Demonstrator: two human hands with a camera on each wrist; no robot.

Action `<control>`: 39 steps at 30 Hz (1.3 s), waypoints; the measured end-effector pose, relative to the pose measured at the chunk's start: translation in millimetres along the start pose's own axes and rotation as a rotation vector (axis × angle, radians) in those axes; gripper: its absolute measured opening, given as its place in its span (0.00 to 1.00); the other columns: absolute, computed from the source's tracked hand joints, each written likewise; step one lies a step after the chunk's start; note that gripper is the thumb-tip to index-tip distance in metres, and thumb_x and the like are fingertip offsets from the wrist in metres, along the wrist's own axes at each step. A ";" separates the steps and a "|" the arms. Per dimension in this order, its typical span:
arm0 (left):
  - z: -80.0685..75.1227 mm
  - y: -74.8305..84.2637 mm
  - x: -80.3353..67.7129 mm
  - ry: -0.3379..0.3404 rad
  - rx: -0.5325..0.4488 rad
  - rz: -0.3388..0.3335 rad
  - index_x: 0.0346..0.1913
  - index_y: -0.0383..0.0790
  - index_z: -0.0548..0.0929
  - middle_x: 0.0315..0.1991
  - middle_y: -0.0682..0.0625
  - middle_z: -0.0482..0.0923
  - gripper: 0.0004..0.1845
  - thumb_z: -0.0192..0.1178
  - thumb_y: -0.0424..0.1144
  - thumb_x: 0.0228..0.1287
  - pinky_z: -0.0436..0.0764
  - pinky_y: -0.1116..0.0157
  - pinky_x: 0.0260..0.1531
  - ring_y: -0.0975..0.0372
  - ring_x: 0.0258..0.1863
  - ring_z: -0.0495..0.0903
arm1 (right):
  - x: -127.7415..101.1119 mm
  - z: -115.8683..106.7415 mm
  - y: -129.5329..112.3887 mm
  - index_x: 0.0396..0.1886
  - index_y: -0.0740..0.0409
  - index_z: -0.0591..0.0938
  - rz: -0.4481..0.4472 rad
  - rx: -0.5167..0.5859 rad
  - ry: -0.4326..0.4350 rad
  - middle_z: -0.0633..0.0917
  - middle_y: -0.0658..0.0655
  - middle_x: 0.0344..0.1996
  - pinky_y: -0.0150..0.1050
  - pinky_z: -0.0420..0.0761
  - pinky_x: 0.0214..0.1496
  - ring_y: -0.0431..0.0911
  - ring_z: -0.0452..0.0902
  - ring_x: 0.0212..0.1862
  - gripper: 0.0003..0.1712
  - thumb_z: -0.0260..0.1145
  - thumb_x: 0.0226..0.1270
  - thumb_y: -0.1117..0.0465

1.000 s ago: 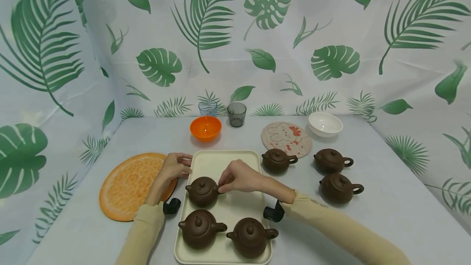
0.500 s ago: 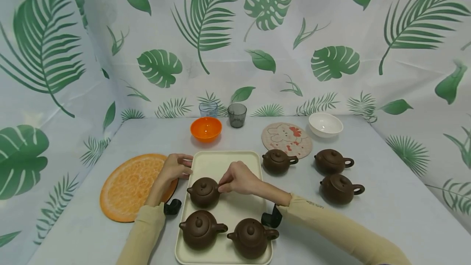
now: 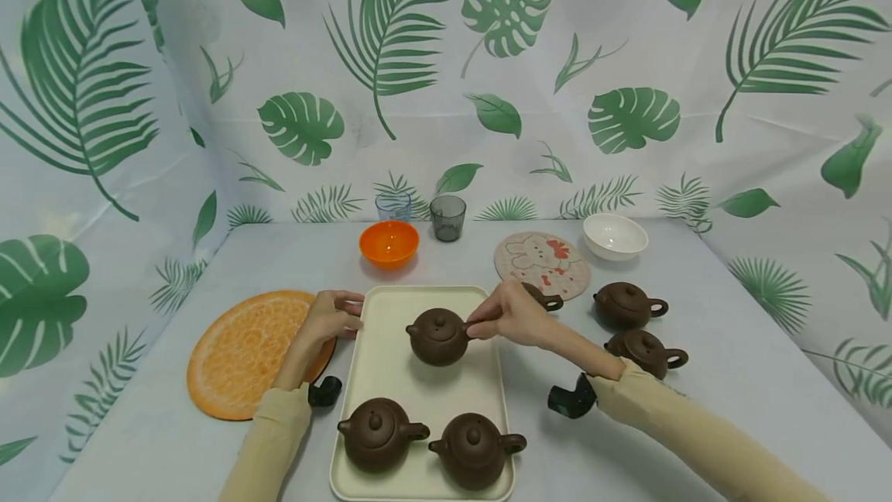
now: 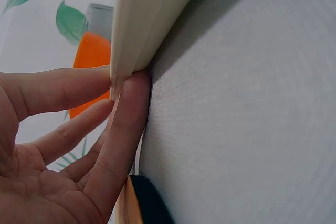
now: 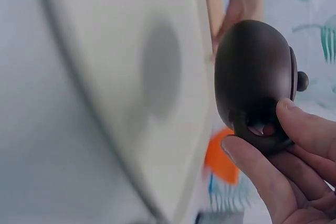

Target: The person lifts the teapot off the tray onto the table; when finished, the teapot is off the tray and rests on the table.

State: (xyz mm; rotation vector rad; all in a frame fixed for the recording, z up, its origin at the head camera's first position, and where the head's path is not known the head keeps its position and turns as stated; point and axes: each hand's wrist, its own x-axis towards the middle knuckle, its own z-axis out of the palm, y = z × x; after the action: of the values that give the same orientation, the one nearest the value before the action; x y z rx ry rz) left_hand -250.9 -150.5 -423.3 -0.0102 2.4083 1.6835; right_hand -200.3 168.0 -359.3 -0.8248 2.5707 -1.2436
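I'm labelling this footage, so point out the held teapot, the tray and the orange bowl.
Held teapot [image 3: 437, 345], head view, on its round body.
Tray [image 3: 439, 390], head view, on its bare floor.
Orange bowl [image 3: 389, 242], head view, on its inside.

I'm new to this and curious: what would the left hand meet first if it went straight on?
The cream tray, it seems; in the left wrist view, the left hand appears to touch its edge.
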 end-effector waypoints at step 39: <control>0.6 -1.6 0.1 0.012 0.006 -0.004 0.55 0.25 0.77 0.40 0.35 0.80 0.26 0.62 0.19 0.47 0.85 0.62 0.29 0.58 0.27 0.82 | -82.7 -51.1 66.6 0.32 0.65 0.89 0.122 -0.129 0.076 0.88 0.53 0.26 0.28 0.72 0.22 0.33 0.72 0.25 0.06 0.72 0.52 0.69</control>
State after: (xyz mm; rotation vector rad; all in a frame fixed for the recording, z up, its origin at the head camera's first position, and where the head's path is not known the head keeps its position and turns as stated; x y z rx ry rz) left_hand -250.8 -150.5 -424.9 -0.0234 2.4205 1.6788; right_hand -177.7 280.9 -384.7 -0.6428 2.7404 -1.1053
